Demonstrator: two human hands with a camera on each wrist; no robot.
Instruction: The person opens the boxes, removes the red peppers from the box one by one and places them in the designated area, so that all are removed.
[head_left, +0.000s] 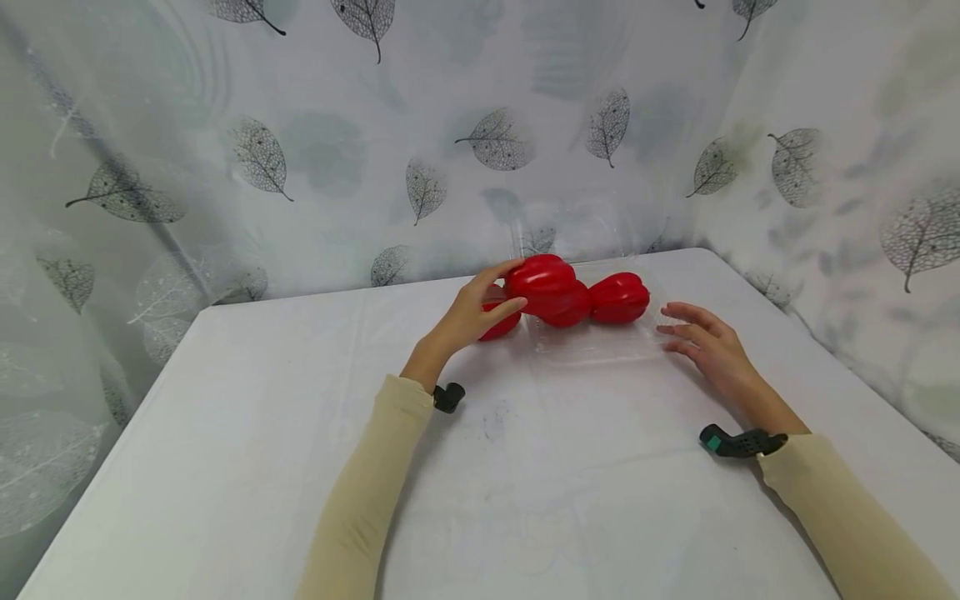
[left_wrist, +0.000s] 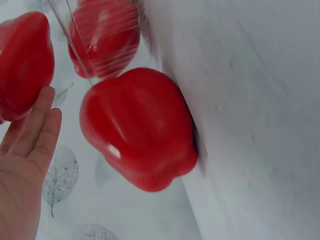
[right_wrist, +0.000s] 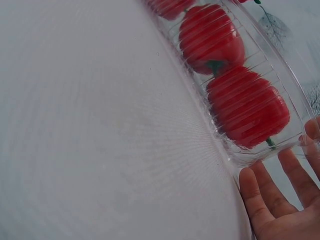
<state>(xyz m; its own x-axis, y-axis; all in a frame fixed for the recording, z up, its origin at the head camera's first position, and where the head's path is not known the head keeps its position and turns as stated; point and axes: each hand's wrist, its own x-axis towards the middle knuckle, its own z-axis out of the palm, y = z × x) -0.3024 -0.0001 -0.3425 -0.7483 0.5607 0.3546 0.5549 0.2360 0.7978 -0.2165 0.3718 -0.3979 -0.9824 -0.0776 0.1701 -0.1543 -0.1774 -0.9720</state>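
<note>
My left hand [head_left: 472,312] holds a red bell pepper [head_left: 542,279] between thumb and fingers, above the left end of a clear plastic container [head_left: 600,357]. In the left wrist view, its fingers lie along the side of this pepper [left_wrist: 25,65]. Another red bell pepper [left_wrist: 140,127] sits on the table outside the container, just under the left hand. Two more, with green stems, lie inside, the rightmost pepper [right_wrist: 250,107] near the container's right end. There my right hand [head_left: 708,346] has its fingers spread and loosely bent, close to the ribbed wall; contact is unclear.
A white cloth covers the table [head_left: 570,492]. Behind it hangs a curtain [head_left: 330,158] with leaf prints, which continues along both sides. The container's transparent raised part [head_left: 570,225] stands up at the back, against the curtain.
</note>
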